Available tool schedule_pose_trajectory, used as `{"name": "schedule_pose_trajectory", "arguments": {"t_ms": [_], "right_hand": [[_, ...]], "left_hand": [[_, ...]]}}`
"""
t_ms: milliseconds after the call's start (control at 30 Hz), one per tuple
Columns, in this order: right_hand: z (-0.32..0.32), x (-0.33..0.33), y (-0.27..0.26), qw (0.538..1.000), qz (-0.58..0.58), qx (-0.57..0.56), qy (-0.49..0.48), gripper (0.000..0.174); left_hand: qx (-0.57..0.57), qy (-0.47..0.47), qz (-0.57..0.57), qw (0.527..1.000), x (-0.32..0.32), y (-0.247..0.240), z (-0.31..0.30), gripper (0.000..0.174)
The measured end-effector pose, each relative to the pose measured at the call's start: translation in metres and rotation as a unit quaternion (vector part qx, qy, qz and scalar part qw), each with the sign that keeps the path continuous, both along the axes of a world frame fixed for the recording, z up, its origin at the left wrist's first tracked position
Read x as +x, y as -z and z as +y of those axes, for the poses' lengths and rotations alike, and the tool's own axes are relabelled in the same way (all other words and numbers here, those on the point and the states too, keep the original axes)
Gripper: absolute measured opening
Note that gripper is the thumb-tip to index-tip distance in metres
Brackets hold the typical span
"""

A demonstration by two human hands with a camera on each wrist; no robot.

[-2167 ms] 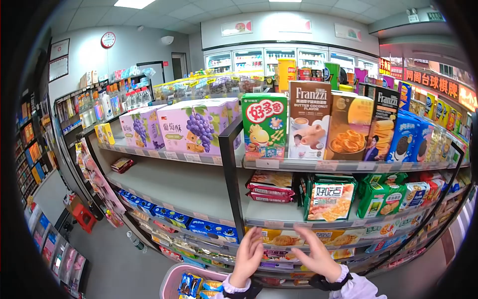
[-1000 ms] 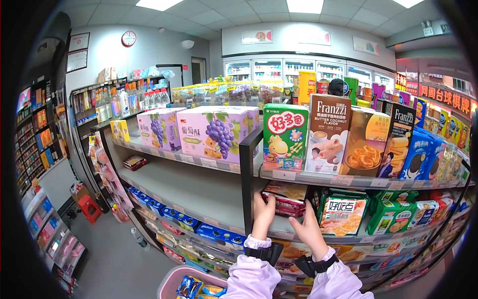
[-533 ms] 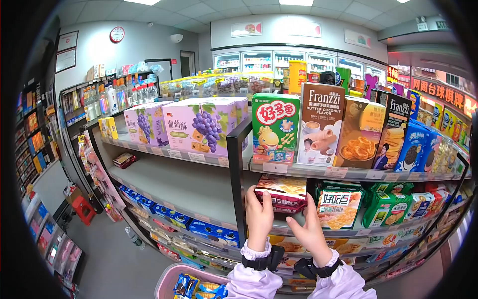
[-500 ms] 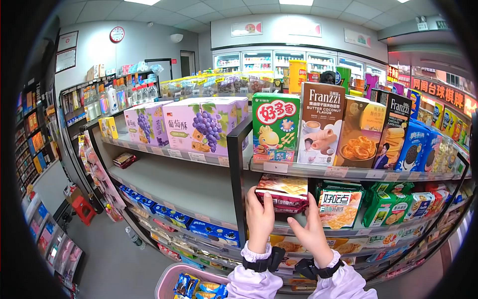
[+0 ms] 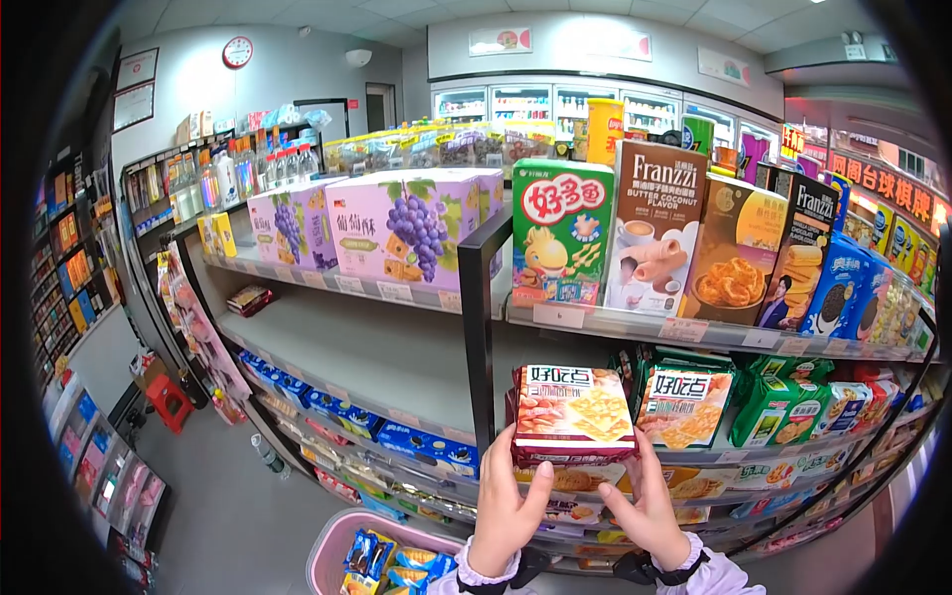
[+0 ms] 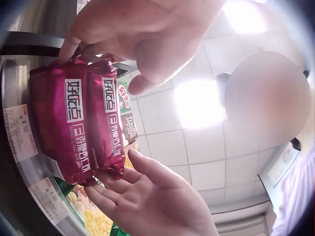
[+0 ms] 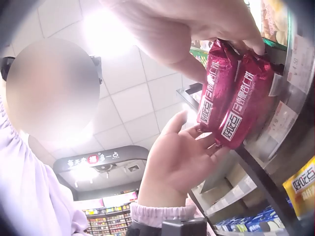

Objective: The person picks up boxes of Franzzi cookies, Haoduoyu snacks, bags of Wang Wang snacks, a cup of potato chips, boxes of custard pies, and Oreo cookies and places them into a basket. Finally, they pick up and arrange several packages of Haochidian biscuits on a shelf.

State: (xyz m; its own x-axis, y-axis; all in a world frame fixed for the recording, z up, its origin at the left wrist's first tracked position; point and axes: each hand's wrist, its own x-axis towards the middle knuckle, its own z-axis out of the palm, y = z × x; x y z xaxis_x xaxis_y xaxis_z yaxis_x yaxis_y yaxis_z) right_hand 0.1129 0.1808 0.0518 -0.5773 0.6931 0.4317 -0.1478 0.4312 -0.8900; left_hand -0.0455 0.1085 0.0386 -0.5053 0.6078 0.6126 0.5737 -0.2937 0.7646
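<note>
Two dark red biscuit packs (image 5: 573, 412), one on top of the other, are held between both hands at the shelf front in the head view. The left hand (image 5: 508, 504) grips their left end and the right hand (image 5: 650, 501) their right end, thumbs toward the near side. In the left wrist view the packs (image 6: 78, 120) show their shiny sides, fingers of the left hand (image 6: 147, 37) at one end and the right hand (image 6: 157, 196) at the other. The right wrist view shows both packs (image 7: 236, 93) between the right hand (image 7: 192, 29) and left hand (image 7: 177, 162).
A similar pack (image 5: 684, 402) stands right of the held ones, beside green packs (image 5: 778, 407). Above are upright boxes (image 5: 659, 228) and purple grape boxes (image 5: 402, 228). A black shelf post (image 5: 478, 347) is at the left hand's side. Below stands a pink basket (image 5: 327, 555) with snack packs.
The hands took hold of the red packs on the shelf and have drawn them out toward the person; the top pack's printed face now shows. The view has shifted slightly.
</note>
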Motion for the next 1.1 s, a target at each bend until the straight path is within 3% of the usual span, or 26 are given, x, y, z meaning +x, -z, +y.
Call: {"name": "schedule_pose_trajectory", "arguments": {"t_ms": [67,100,200,300,433,533,667,767,867,967,1100], "right_hand": [[-0.003,0.002,-0.003,1.000,-0.008,-0.021,0.005,0.069],[0.006,0.003,0.009,0.999,-0.017,0.040,0.019,0.064],[0.017,0.004,0.014,0.999,-0.002,0.020,0.029,0.059],[0.027,0.004,0.014,0.999,0.008,-0.009,0.037,0.054],[0.035,0.004,0.014,0.999,0.012,-0.015,0.032,0.052],[0.040,0.006,0.013,1.000,-0.004,-0.023,0.019,0.054],[0.037,0.005,0.016,1.000,-0.003,-0.029,0.009,0.056],[0.031,0.004,0.017,0.999,0.014,-0.032,0.005,0.058],[0.027,0.003,0.020,0.998,0.019,-0.059,0.009,0.061],[0.024,0.003,0.024,0.996,0.041,-0.074,0.003,0.066],[0.019,0.009,0.045,0.996,0.060,-0.036,0.048,0.064]], "left_hand": [[0.012,0.028,-0.059,0.998,-0.002,0.004,0.000,0.048],[0.031,0.069,-0.133,0.988,-0.002,0.002,0.001,0.045],[0.068,0.054,-0.177,0.980,-0.006,0.000,0.006,0.038],[0.044,-0.039,-0.100,0.993,-0.018,0.008,0.013,0.038],[0.026,-0.096,-0.045,0.994,-0.012,-0.008,0.009,0.038],[-0.005,-0.066,-0.106,0.992,-0.009,-0.010,0.008,0.037],[0.007,-0.086,-0.084,0.993,-0.008,0.002,0.008,0.039],[0.005,-0.055,-0.090,0.994,-0.012,0.013,0.007,0.042],[0.049,0.033,-0.173,0.983,-0.011,0.024,0.007,0.044],[0.063,0.059,-0.208,0.974,-0.009,0.029,0.004,0.042],[0.093,0.129,-0.244,0.957,-0.008,0.044,0.000,0.039]]}}
